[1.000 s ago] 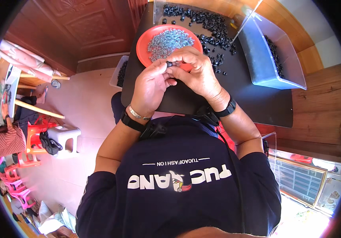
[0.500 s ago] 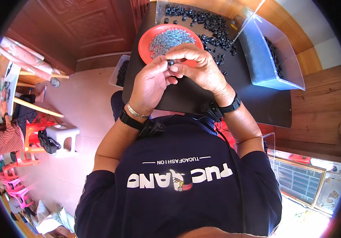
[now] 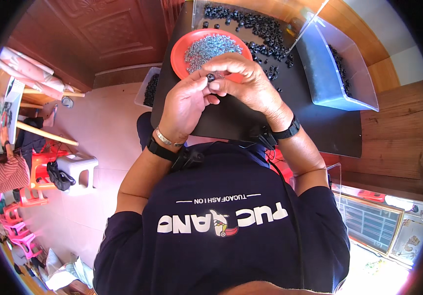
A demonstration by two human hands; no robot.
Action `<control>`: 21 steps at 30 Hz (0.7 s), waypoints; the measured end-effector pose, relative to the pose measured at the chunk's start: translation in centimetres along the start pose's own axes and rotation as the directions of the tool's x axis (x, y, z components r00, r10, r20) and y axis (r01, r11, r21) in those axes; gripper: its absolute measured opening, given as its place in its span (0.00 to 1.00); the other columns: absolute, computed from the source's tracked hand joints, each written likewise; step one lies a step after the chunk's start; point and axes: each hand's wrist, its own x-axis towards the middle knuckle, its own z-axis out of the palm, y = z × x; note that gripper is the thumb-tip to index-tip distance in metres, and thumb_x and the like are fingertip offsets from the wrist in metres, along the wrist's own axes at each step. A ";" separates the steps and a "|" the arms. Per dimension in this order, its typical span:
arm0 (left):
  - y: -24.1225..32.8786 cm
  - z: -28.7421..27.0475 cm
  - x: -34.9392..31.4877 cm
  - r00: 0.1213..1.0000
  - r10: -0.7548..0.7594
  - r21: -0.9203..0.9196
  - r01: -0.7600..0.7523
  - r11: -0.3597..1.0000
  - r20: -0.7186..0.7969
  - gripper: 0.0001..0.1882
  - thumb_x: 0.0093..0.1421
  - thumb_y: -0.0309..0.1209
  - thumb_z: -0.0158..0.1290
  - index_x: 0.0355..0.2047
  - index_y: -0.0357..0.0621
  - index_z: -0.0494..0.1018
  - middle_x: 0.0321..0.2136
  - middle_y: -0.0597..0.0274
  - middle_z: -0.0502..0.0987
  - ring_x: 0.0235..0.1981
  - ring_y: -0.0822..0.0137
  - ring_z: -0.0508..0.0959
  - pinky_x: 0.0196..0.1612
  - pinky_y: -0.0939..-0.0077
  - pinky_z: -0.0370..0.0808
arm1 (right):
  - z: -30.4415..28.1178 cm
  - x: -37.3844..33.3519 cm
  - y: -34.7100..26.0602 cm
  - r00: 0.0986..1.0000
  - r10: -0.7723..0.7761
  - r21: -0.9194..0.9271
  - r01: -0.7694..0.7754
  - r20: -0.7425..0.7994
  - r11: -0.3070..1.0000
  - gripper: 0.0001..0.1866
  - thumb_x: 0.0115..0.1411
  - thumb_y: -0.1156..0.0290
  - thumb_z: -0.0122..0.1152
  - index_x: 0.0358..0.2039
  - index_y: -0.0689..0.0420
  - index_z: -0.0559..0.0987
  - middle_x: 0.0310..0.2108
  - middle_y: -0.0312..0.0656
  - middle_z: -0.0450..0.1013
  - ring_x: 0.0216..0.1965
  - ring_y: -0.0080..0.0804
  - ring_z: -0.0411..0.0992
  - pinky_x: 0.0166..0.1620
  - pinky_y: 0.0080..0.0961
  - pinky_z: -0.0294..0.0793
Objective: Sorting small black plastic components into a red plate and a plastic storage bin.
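Leftward, a pale stool [image 3: 80,167] stands apart; a bin [image 3: 141,95] of black parts sits beside the table [image 3: 319,129]. The left hand [image 3: 187,101] pinches a small black part [image 3: 211,77] near a red plate [image 3: 176,55] of silvery pieces; whether the right hand [image 3: 251,89] grips anything is unclear. Loose black parts [image 3: 269,37] lie far right, then a translucent bin [image 3: 318,81] holding more; dark tabletop runs nearer.

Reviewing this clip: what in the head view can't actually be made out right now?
All in the head view:
Small black part: fine detail; too small, partly covered by the left hand.
Right hand: whether it pinches anything itself; fingertips too small and crowded.
Silvery pieces: individual shapes; too small.
Red plate: part of its near rim; behind the hands.
Bin at left: its right side; hidden by the dark table.
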 end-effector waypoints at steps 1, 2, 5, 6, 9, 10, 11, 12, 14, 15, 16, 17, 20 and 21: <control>0.1 -0.1 0.0 1.000 -0.001 0.000 0.001 1.000 0.000 0.15 0.65 0.35 0.42 0.46 0.39 0.70 0.38 0.62 0.75 0.39 0.68 0.75 0.42 0.75 0.69 | -0.3 0.0 -0.5 0.995 0.101 0.078 -0.101 -0.003 0.992 0.14 0.56 0.82 0.61 0.43 0.57 0.79 0.41 0.36 0.73 0.38 0.20 0.72 0.38 0.17 0.75; 0.2 -0.2 0.0 1.000 0.006 0.007 -0.006 1.000 -0.016 0.14 0.65 0.35 0.42 0.44 0.40 0.70 0.37 0.61 0.75 0.38 0.67 0.75 0.42 0.75 0.69 | -0.6 0.2 -0.8 0.993 0.062 0.062 -0.056 -0.096 0.997 0.11 0.57 0.79 0.61 0.42 0.58 0.80 0.37 0.37 0.75 0.32 0.21 0.74 0.40 0.20 0.75; 0.6 -0.8 -0.1 0.999 0.005 -0.016 -0.006 1.000 -0.051 0.12 0.64 0.35 0.43 0.40 0.41 0.71 0.36 0.61 0.75 0.38 0.66 0.75 0.41 0.75 0.69 | -4.3 0.8 0.0 0.985 -0.042 -0.225 0.003 -0.168 0.974 0.09 0.58 0.79 0.60 0.41 0.59 0.80 0.37 0.35 0.75 0.40 0.21 0.72 0.47 0.19 0.70; 0.7 -1.0 -0.1 0.998 -0.003 -0.046 0.000 0.999 -0.070 0.11 0.64 0.35 0.44 0.38 0.42 0.71 0.35 0.61 0.75 0.38 0.65 0.75 0.41 0.75 0.69 | -5.5 0.8 0.0 0.984 -0.019 -0.306 -0.037 -0.177 0.951 0.09 0.58 0.77 0.60 0.40 0.59 0.80 0.37 0.35 0.75 0.40 0.21 0.72 0.47 0.19 0.70; 0.8 -1.7 -0.2 0.994 -0.030 -0.062 0.023 0.998 -0.106 0.10 0.63 0.35 0.44 0.37 0.43 0.71 0.34 0.60 0.75 0.37 0.65 0.75 0.41 0.75 0.69 | -7.0 1.2 0.0 0.983 0.010 -0.460 -0.094 -0.183 0.883 0.08 0.58 0.74 0.60 0.38 0.61 0.80 0.36 0.36 0.76 0.40 0.22 0.72 0.45 0.19 0.70; 0.7 -1.6 -0.2 0.994 -0.031 -0.064 0.025 0.998 -0.101 0.10 0.63 0.35 0.44 0.37 0.43 0.71 0.34 0.60 0.75 0.37 0.65 0.75 0.41 0.75 0.69 | -7.4 1.2 0.4 0.981 0.024 -0.519 -0.123 -0.193 0.846 0.08 0.56 0.72 0.61 0.37 0.60 0.81 0.34 0.39 0.76 0.36 0.26 0.74 0.42 0.22 0.72; 0.7 -1.4 -0.2 0.993 -0.029 -0.054 0.023 0.998 -0.111 0.10 0.63 0.35 0.44 0.36 0.43 0.71 0.34 0.60 0.75 0.37 0.65 0.75 0.41 0.75 0.69 | -7.7 1.3 0.8 0.978 0.038 -0.575 -0.151 -0.204 0.804 0.08 0.55 0.70 0.62 0.35 0.59 0.81 0.32 0.42 0.76 0.32 0.30 0.75 0.39 0.25 0.73; 0.7 -1.3 -0.2 0.992 -0.026 -0.044 0.021 0.999 -0.121 0.10 0.63 0.36 0.44 0.36 0.43 0.71 0.34 0.60 0.75 0.37 0.65 0.75 0.41 0.75 0.68 | -8.0 1.3 1.1 0.977 0.037 -0.578 -0.153 -0.208 0.802 0.08 0.55 0.70 0.62 0.35 0.59 0.81 0.32 0.42 0.76 0.32 0.30 0.75 0.39 0.25 0.73; 0.6 -1.4 -0.2 0.993 -0.029 -0.039 0.024 0.999 -0.115 0.10 0.63 0.36 0.44 0.36 0.43 0.70 0.34 0.60 0.75 0.37 0.65 0.75 0.41 0.75 0.69 | -8.7 1.3 1.5 0.960 0.094 -0.711 -0.258 -0.262 0.654 0.09 0.55 0.70 0.63 0.36 0.59 0.81 0.32 0.39 0.77 0.33 0.26 0.75 0.38 0.23 0.73; 0.6 -1.5 -0.2 0.993 -0.029 -0.032 0.026 0.999 -0.115 0.10 0.63 0.36 0.44 0.36 0.43 0.70 0.34 0.60 0.75 0.37 0.65 0.75 0.40 0.75 0.69 | -9.3 1.4 1.8 0.959 0.092 -0.713 -0.262 -0.268 0.651 0.09 0.55 0.70 0.63 0.36 0.59 0.81 0.32 0.39 0.77 0.33 0.26 0.75 0.38 0.23 0.73; 0.7 -1.8 -0.3 0.994 -0.031 -0.032 0.028 0.999 -0.109 0.10 0.63 0.36 0.44 0.36 0.43 0.70 0.34 0.60 0.75 0.37 0.65 0.75 0.40 0.75 0.69 | -10.1 1.6 2.2 0.947 0.124 -0.749 -0.311 -0.297 0.585 0.10 0.54 0.68 0.63 0.35 0.58 0.81 0.29 0.39 0.77 0.32 0.27 0.75 0.37 0.24 0.73; 0.7 -2.1 -0.3 0.995 -0.026 -0.042 0.022 0.999 -0.100 0.10 0.63 0.36 0.44 0.37 0.43 0.70 0.35 0.59 0.75 0.37 0.64 0.75 0.41 0.74 0.69 | -11.0 1.6 2.6 0.930 0.153 -0.779 -0.363 -0.333 0.510 0.11 0.53 0.66 0.64 0.35 0.57 0.81 0.27 0.39 0.77 0.30 0.27 0.74 0.37 0.25 0.73; 0.4 -1.7 -0.4 0.990 -0.027 -0.057 0.019 0.998 -0.139 0.10 0.64 0.36 0.44 0.36 0.44 0.70 0.34 0.60 0.75 0.36 0.64 0.76 0.40 0.74 0.70 | -14.4 1.2 5.8 0.918 0.185 -0.773 -0.395 -0.350 0.496 0.10 0.52 0.64 0.62 0.34 0.53 0.82 0.26 0.41 0.77 0.30 0.34 0.75 0.37 0.28 0.73; 0.4 -1.8 -0.4 0.990 -0.030 -0.065 0.021 0.998 -0.138 0.09 0.64 0.35 0.44 0.36 0.44 0.70 0.34 0.60 0.75 0.36 0.64 0.76 0.40 0.74 0.70 | -15.2 0.7 6.5 0.907 0.247 -0.742 -0.421 -0.341 0.522 0.10 0.51 0.64 0.61 0.34 0.51 0.82 0.28 0.44 0.78 0.32 0.41 0.76 0.39 0.33 0.74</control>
